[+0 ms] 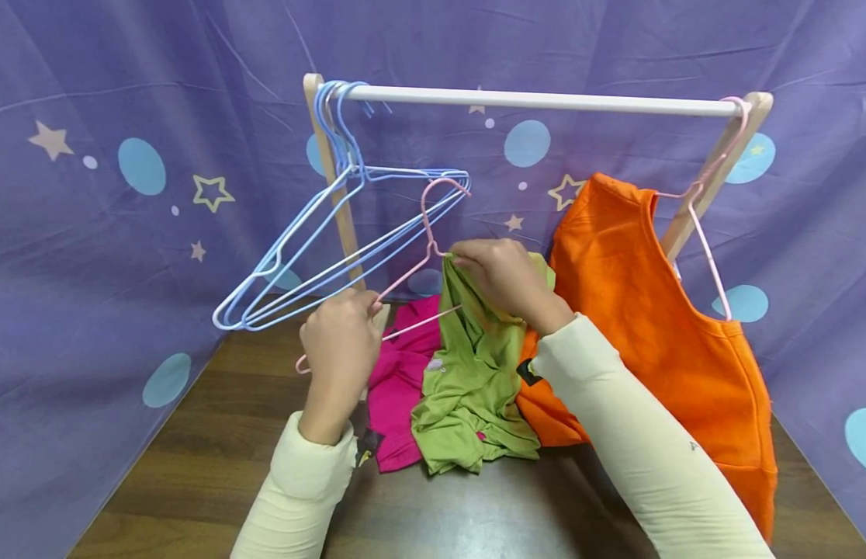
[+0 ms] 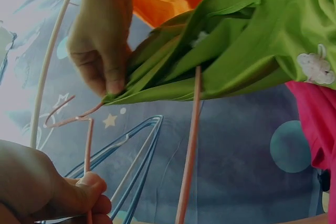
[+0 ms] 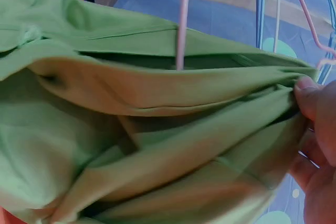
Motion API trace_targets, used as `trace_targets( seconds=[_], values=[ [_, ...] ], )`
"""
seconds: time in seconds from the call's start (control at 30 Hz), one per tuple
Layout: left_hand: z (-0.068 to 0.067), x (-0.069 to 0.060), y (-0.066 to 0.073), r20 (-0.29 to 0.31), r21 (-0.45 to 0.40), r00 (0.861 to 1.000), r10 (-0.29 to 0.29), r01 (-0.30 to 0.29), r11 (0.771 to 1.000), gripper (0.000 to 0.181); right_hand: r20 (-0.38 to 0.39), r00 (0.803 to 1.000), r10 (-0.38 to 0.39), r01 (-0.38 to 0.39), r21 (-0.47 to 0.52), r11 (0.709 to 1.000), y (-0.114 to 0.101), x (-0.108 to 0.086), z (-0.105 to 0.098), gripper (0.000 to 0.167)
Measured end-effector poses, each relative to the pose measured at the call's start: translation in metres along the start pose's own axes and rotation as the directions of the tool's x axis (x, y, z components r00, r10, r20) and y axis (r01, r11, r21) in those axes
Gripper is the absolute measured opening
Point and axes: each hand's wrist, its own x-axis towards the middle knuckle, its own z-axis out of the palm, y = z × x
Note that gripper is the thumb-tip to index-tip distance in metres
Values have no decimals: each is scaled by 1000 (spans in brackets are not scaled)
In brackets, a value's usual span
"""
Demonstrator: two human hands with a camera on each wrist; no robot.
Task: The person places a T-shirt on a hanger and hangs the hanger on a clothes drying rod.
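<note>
The left hand [image 1: 341, 341] grips the left arm of a pink hanger [image 1: 429, 221], whose hook points up. Close to the hanger's neck, the right hand [image 1: 506, 279] pinches the edge of a green shirt [image 1: 468, 388]. In the left wrist view the hanger's bottom bar [image 2: 191, 140] runs into the opening of the green cloth [image 2: 236, 40]; the right hand [image 2: 102, 40] holds that cloth by the corner. The right wrist view has the thumb [image 3: 310, 95] on the bunched fabric [image 3: 157, 87], with the bar entering its fold. The hanger's right arm is hidden by the shirt.
Blue and white hangers [image 1: 293, 233] hang at the left end of the white rail [image 1: 545, 99]. An orange garment [image 1: 628, 310] hangs on another pink hanger [image 1: 705, 241] at the right. A magenta garment [image 1: 398, 388] lies behind the green shirt on the wooden table [image 1: 195, 450].
</note>
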Motion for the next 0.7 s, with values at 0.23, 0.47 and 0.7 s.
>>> trace_targets(
  seconds=[0.23,0.47,0.7],
  values=[
    [6,1,-2,19,-26,1000,-7,7,1000,7,-47,999,-25,24,-22,999,0,-2,6,17],
    [9,-1,2,21,-75,1000,-14,15,997,24,-66,997,-31,26,-78,997,5,-5,7,18],
    [19,-7,16,-112,-33,987,115,-119,992,30,-111,994,11,-18,-61,998,5,-5,5,19]
  ],
)
